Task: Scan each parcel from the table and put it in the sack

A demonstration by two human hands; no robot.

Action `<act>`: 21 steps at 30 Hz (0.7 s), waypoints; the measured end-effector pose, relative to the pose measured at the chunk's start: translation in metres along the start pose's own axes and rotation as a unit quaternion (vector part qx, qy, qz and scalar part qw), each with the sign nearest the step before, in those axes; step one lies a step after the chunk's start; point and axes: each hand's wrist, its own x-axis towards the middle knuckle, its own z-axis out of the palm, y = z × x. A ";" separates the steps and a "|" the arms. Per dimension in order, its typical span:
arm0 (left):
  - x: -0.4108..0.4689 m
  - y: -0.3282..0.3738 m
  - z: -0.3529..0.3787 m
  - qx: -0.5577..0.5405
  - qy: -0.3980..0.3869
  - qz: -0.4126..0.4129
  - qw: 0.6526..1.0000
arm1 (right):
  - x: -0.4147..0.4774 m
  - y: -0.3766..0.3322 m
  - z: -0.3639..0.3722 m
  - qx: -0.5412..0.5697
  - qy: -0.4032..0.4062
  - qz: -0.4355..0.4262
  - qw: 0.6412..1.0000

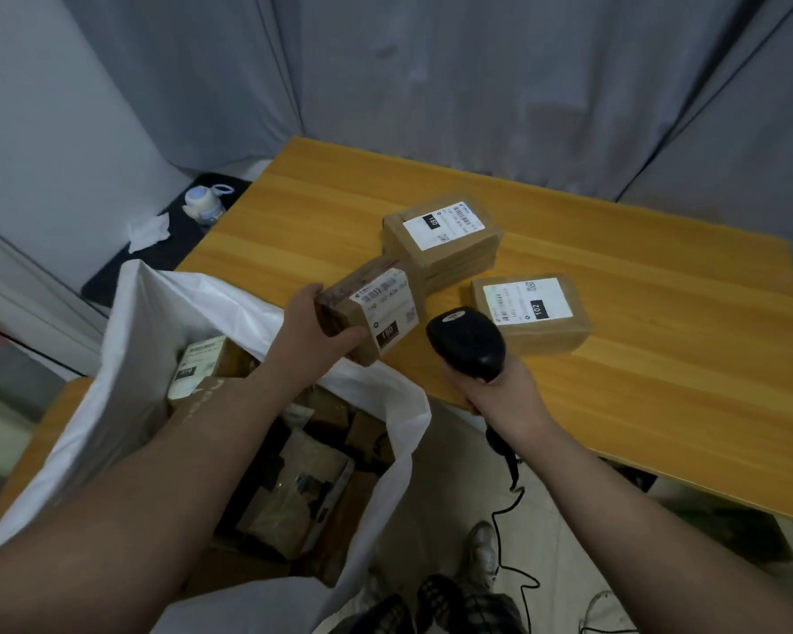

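My left hand (314, 334) grips a brown cardboard parcel (376, 308) with a white label, held tilted over the table's near-left edge, just above the sack's rim. My right hand (500, 391) holds a black corded barcode scanner (465, 343) whose head points at that parcel's label. Two more labelled parcels lie on the wooden table (637, 359): a thicker parcel (445, 240) behind the held one and a flat parcel (532, 313) marked 102 to the right. The open white sack (156, 322) stands left of the table with several parcels inside.
Grey curtains hang behind the table. A dark mat at the far left carries a white bottle (202, 205) and crumpled tissue (150, 231). The scanner's cable (509, 519) trails down to the floor by my shoe (481, 555).
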 end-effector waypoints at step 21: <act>-0.043 -0.052 -0.030 0.448 -0.213 -0.033 0.868 | -0.016 0.061 0.083 -0.156 0.029 0.037 0.987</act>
